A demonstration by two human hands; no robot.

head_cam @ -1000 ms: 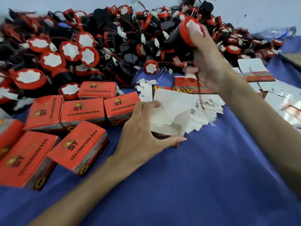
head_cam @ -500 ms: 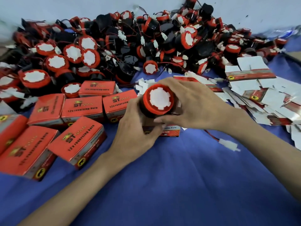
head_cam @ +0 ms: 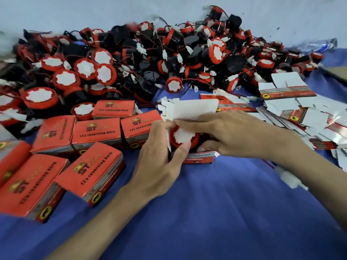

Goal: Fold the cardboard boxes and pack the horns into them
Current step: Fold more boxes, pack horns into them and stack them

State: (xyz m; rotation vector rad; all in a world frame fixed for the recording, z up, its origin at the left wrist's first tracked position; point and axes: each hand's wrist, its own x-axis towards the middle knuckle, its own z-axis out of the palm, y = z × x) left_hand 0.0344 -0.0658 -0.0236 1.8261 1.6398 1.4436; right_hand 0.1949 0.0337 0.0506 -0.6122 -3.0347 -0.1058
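An open red cardboard box stands on the blue cloth at the centre, its white lid flap raised behind. A red-rimmed black horn with a white paper face sits down inside it. My left hand grips the box's left side, thumb against the horn's rim. From the right, my right hand holds the box, its fingers curled over the horn and the flap's base. The horn's red wire and white connector trail out under my right forearm.
A big heap of loose horns with wires fills the back. Several closed red boxes lie at the left. Flat unfolded box blanks are piled at the right. Bare blue cloth lies in front.
My right hand brought a horn from the heap down to the box held by my left hand. The horn now sits lower inside the box, and the white flap stands up behind.
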